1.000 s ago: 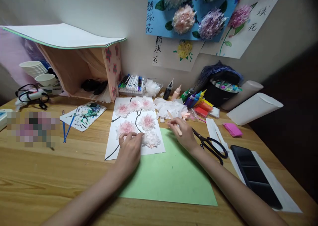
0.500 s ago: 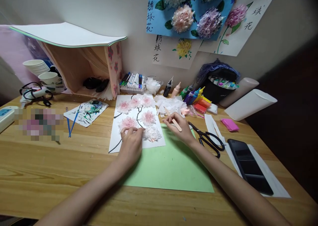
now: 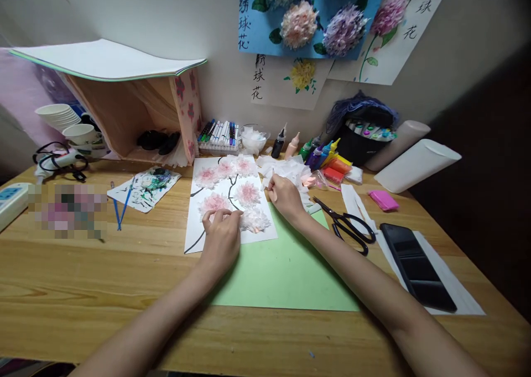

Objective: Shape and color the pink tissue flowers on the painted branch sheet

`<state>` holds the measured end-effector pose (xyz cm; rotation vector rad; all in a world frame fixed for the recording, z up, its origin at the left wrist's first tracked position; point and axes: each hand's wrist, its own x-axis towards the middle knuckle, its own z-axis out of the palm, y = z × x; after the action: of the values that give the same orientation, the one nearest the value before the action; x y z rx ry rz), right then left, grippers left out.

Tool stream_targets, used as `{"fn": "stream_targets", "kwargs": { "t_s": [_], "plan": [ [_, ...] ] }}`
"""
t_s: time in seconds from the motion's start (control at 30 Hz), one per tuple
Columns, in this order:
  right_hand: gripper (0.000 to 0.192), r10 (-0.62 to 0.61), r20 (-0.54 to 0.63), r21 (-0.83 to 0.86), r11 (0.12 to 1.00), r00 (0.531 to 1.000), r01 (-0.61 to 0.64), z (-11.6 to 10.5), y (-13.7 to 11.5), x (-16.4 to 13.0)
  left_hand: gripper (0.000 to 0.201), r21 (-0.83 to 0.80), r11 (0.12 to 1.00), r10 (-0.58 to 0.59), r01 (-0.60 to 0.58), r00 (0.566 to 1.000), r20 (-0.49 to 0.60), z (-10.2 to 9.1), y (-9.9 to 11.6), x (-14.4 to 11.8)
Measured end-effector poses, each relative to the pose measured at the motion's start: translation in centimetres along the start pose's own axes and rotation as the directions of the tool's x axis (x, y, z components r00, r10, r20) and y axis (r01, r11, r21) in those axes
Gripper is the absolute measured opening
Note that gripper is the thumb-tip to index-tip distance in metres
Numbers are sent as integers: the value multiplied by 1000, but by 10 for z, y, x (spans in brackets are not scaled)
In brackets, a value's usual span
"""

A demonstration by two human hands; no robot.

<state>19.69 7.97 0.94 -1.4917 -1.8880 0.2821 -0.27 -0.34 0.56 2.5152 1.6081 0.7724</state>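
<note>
My left hand rests on the lower part of a white sheet, fingers bent and a little apart. Its fingertips touch the lower edge of a pink-and-white paper flower; a whiter flower lies just right of the thumb. Several such flowers and black painted branches cover the sheet. My right hand is closed at the front edge of a heap of white paper pieces. A pale tip shows above its fingers, while the rest of the wooden craft stick is hidden by the hand.
Green paper lies beneath the sheet. Black-handled scissors and a black phone-like slab lie to the right. Glue bottles, markers and a bowl line the back. Blue brushes lie left.
My right hand has moved up and left to the paper heap and turned, so the craft stick is mostly out of sight. My left hand stays on the sheet; the view has shifted slightly.
</note>
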Motion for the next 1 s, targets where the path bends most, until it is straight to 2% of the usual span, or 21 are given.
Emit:
{"fn": "stream_targets", "kwargs": {
  "t_s": [0.13,0.2,0.27,0.4,0.5,0.63,0.7,0.8,0.9,0.93,1.0],
  "plan": [
    [8,-38,74,132,991,997,28,-35,-7,-18,34,-4,1000,20,-20,1000,3,1,-2,-1],
    [13,-25,105,307,952,994,-9,-48,-9,-27,32,-20,1000,23,-23,1000,5,-1,0,-1],
    [18,15,149,474,877,989,-84,-54,-12,-35,27,-57,998,13,-13,1000,-3,-4,3,0],
    [21,1,250,647,744,968,-168,-45,-17,-53,19,-154,988,-17,10,999,-43,-15,12,0],
    [19,-49,276,659,737,960,-152,-33,-22,-68,17,-195,981,-21,13,999,-36,-19,17,-2],
    [19,-50,233,642,758,971,-115,-19,-25,-84,15,-247,968,-19,33,998,62,-16,19,-7],
    [18,-72,215,611,788,974,-77,-15,-25,-88,12,-269,962,-23,50,995,101,-12,19,-8],
    [14,-143,159,503,863,977,44,-14,-27,-91,11,-267,961,-40,71,992,118,-5,18,-7],
    [10,-224,14,367,908,975,203,-18,-27,-93,12,-221,974,-43,59,996,80,-2,18,-5],
    [13,-278,-41,337,900,960,275,-20,-26,-95,12,-200,978,-42,54,997,64,-1,17,-4],
    [27,-434,-113,298,843,894,447,-23,-23,-98,13,-161,986,-41,47,998,40,0,17,-2]
  ]
}}
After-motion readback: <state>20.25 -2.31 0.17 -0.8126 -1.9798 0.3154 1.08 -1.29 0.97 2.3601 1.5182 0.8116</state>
